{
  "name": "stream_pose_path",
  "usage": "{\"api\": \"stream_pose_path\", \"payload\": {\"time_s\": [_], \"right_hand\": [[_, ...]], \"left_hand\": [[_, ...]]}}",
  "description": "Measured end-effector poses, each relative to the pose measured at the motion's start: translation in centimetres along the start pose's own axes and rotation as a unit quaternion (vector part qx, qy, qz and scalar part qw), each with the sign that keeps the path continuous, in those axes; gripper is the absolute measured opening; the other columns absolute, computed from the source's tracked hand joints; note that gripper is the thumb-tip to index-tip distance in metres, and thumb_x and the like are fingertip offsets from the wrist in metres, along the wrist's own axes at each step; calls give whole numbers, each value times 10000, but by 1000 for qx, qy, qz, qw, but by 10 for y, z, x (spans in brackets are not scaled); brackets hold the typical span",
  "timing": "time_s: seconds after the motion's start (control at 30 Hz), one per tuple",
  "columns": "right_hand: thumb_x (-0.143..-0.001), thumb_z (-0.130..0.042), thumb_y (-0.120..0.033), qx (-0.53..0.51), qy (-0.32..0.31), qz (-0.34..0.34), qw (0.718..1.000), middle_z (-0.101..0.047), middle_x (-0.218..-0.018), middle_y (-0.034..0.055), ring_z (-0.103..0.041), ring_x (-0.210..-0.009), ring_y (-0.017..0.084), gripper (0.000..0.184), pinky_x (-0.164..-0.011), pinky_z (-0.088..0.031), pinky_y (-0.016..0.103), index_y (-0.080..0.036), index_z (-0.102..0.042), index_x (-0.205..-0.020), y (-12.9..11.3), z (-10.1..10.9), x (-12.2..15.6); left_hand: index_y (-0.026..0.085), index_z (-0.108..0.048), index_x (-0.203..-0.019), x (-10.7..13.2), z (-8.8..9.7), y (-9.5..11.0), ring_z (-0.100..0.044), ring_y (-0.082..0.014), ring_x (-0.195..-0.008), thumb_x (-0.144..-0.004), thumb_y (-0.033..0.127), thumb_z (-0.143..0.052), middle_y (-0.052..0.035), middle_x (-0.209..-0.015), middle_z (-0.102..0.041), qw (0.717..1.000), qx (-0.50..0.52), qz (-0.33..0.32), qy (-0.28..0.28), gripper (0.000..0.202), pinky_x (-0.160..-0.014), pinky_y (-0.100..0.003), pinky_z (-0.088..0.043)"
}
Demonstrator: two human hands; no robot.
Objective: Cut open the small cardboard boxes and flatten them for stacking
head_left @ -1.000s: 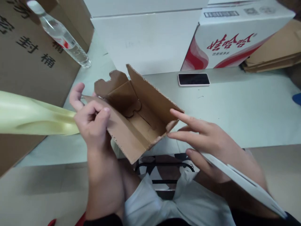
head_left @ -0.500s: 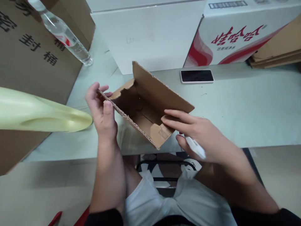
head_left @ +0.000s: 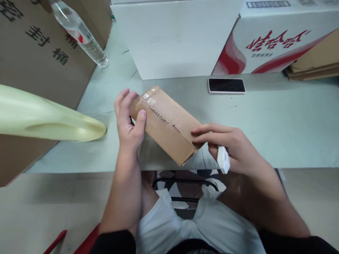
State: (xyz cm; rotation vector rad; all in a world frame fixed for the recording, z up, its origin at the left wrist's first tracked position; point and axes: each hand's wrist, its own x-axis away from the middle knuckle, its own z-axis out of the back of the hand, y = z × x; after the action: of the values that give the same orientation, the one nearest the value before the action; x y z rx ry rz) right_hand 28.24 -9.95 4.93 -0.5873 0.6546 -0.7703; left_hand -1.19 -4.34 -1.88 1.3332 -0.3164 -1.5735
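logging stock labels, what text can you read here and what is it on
"封桶" in black on the big brown carton, after a cut-off character.
"娃哈哈" in red, upside down, on the red-and-white carton; the small line beneath and the barcode label are too small to read.
Dark print on the small brown box, held by the left hand and right hand: blurred.
Water bottle label: unreadable.

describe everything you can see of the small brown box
The small cardboard box is plain brown board, closed, with clear tape and faint print on its upward face. Held slanted over the table edge: left hand clasps its far-left end, right hand, also holding a white piece, pinches its right corner.
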Motion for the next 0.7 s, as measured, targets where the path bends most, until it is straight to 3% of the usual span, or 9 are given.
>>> {"api": "stream_pose_path", "payload": {"time_s": [0.07, 0.17, 0.27, 0.33, 0.4, 0.47, 0.53, 0.6, 0.7], "right_hand": [[-830, -528, -33, -11, 0, -4, 1000, -805, -1210, 61, -806, -984, 181, 345, -827, -647, 295, -227, -761, -993, 4, -2, 0], [-831, -539, -61, -30, 78, -20, 996, -818, -1116, 49, -791, -929, 184, 309, -808, -638, 319, -238, -764, -946, 12, -5, -1], [-765, -518, -74, -42, 180, -186, 965, -808, -910, 28, -723, -676, 167, 330, -628, -583, 315, -230, -753, -937, 23, -8, -5], [-766, -529, -97, -77, 159, -336, 925, -778, -776, 23, -658, -542, 153, 292, -527, -527, 297, -203, -733, -947, 28, -7, -8], [-822, -557, -147, -141, 56, -400, 904, -780, -750, 46, -696, -573, 177, 210, -552, -561, 312, -183, -719, -950, 28, -6, -9], [-887, -567, -199, -190, -46, -334, 922, -827, -925, 91, -787, -809, 223, 205, -748, -642, 376, -184, -729, -1013, 24, -4, -8], [-935, -580, -236, -197, -88, -194, 957, -806, -1224, 102, -769, -1128, 246, 275, -1024, -606, 450, -212, -726, -1167, 20, -4, -6], [-965, -605, -261, -182, -74, -79, 977, -722, -1429, 85, -655, -1373, 251, 335, -1221, -467, 499, -253, -691, -1288, 18, -5, -3], [-978, -625, -280, -216, -7, -15, 976, -661, -1506, 66, -512, -1526, 248, 321, -1298, -362, 508, -292, -678, -1294, 22, -11, -3]], "left_hand": [[350, -748, -1222, -1, 0, -2, -555, -316, -1419, -998, 636, -551, -60, -1478, -603, 998, -35, -28, -45, 413, -1267, -536, -403], [333, -799, -1142, -2, 1, -6, -595, -332, -1349, -1002, 645, -528, -74, -1386, -650, 996, -46, -28, -78, 436, -1234, -572, -426], [328, -813, -1125, -3, 6, -13, -589, -330, -1333, -966, 665, -574, -78, -1348, -651, 999, -16, -13, -50, 443, -1220, -563, -446], [281, -823, -1098, -6, 10, -19, -591, -320, -1299, -935, 634, -624, -89, -1321, -647, 1000, 11, 2, -15, 437, -1223, -555, -446], [214, -822, -1081, -8, 15, -22, -584, -304, -1279, -913, 528, -644, -107, -1308, -646, 998, 32, 37, 34, 398, -1243, -553, -427], [166, -805, -1077, -9, 18, -22, -569, -281, -1297, -892, 407, -600, -124, -1317, -648, 992, 36, 84, 84, 367, -1257, -527, -418], [143, -785, -1090, -10, 18, -20, -556, -253, -1324, -878, 344, -540, -135, -1327, -647, 985, 28, 111, 128, 382, -1257, -483, -423], [129, -772, -1117, -9, 17, -19, -542, -238, -1348, -889, 336, -518, -140, -1343, -626, 979, 37, 116, 161, 399, -1230, -450, -451], [131, -760, -1144, -9, 14, -20, -507, -248, -1385, -890, 324, -559, -134, -1402, -554, 974, 61, 138, 170, 377, -1116, -412, -535]]}}
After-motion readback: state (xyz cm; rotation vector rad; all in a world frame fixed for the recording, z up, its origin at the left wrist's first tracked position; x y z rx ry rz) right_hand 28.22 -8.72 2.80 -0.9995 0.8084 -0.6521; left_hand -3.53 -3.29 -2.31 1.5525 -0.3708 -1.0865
